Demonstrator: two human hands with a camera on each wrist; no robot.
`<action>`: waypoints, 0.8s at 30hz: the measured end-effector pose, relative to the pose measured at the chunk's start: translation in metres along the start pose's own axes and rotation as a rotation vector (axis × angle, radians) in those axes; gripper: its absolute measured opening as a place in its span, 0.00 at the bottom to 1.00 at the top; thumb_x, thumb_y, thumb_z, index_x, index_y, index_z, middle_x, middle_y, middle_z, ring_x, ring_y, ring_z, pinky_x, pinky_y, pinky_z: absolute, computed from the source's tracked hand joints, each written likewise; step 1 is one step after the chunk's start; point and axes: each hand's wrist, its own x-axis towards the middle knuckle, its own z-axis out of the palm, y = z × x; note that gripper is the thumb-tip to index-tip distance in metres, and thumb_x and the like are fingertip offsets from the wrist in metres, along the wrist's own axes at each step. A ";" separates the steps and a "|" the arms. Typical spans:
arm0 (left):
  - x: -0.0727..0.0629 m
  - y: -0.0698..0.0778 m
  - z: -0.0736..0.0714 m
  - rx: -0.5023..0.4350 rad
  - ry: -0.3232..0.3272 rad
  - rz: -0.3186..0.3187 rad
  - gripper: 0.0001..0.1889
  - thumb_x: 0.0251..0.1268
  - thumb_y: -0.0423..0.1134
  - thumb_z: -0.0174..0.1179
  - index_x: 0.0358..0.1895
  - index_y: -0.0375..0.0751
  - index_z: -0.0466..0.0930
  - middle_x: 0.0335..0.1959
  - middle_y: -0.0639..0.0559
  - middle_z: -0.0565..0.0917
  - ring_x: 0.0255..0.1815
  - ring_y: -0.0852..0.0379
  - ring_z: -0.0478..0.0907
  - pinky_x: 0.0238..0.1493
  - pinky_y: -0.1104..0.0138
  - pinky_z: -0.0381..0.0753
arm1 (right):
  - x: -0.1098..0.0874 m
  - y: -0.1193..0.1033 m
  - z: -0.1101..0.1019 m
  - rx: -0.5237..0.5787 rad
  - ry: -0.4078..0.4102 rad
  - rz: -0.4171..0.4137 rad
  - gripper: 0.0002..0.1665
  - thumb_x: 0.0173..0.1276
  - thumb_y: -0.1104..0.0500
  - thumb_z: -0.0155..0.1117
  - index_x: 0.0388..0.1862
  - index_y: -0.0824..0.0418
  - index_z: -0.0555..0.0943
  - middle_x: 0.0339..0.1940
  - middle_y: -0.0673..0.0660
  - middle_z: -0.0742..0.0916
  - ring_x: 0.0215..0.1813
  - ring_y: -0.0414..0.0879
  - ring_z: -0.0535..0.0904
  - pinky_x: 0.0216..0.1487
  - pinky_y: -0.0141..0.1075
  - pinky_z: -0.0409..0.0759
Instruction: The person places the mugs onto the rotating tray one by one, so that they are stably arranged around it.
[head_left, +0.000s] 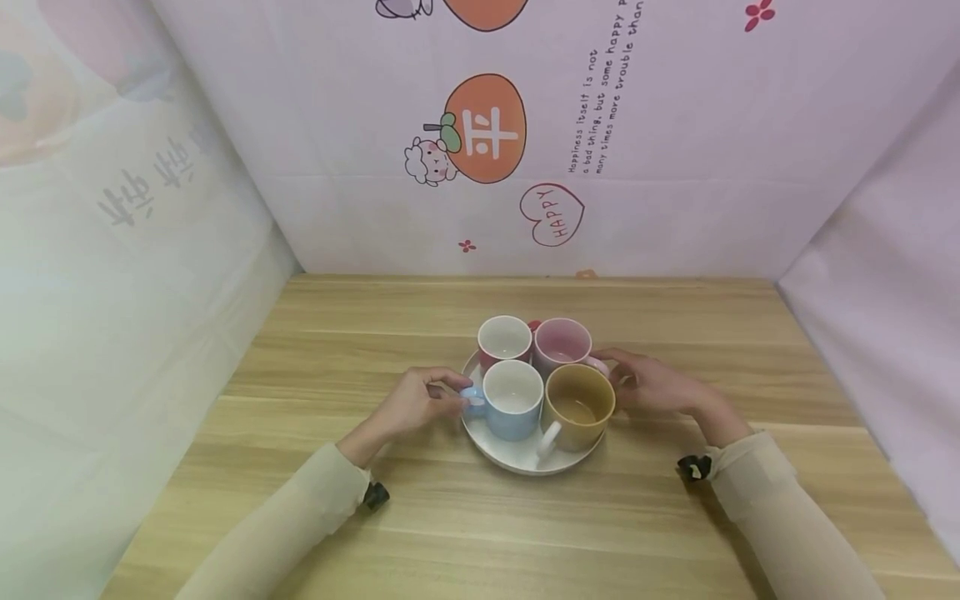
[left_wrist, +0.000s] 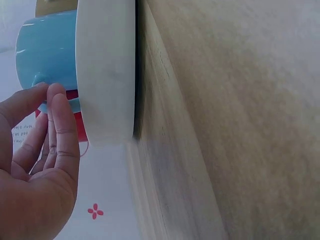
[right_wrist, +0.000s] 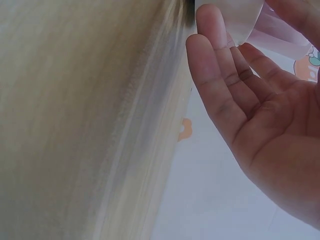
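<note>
A round white plate holds several mugs standing upright close together. At the front left is the light blue mug; my left hand pinches its handle between thumb and fingers. The yellow mug sits front right, its white handle toward me. Behind stand a red mug with a white inside and a pink mug. My right hand is at the plate's right side, fingers extended near the pink mug's handle; whether they touch it is unclear.
Under the plate is a wood-grain table. A white printed cloth rises along its back edge, with more white cloth on the left and right. Dark bands sit at both sleeve cuffs.
</note>
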 end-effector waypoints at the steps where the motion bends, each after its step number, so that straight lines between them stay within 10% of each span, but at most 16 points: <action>1: 0.000 0.000 0.000 -0.004 -0.003 -0.001 0.16 0.60 0.37 0.70 0.51 0.38 0.84 0.45 0.42 0.88 0.35 0.59 0.88 0.38 0.70 0.84 | 0.000 0.000 0.000 0.000 0.001 0.000 0.42 0.62 0.62 0.71 0.74 0.54 0.65 0.56 0.58 0.85 0.52 0.49 0.83 0.52 0.40 0.82; 13: -0.004 0.002 -0.013 0.114 -0.006 0.068 0.13 0.65 0.37 0.66 0.52 0.40 0.85 0.49 0.44 0.88 0.44 0.54 0.87 0.47 0.67 0.85 | 0.001 0.000 -0.005 -0.044 0.007 0.033 0.38 0.63 0.66 0.66 0.72 0.53 0.68 0.53 0.60 0.86 0.52 0.52 0.84 0.50 0.41 0.84; 24: 0.001 0.002 -0.035 0.314 0.184 0.056 0.14 0.70 0.41 0.62 0.54 0.39 0.84 0.47 0.47 0.89 0.46 0.49 0.86 0.45 0.59 0.86 | 0.003 -0.009 -0.017 -0.082 0.026 0.010 0.27 0.64 0.67 0.65 0.63 0.58 0.77 0.50 0.58 0.88 0.52 0.53 0.84 0.53 0.49 0.84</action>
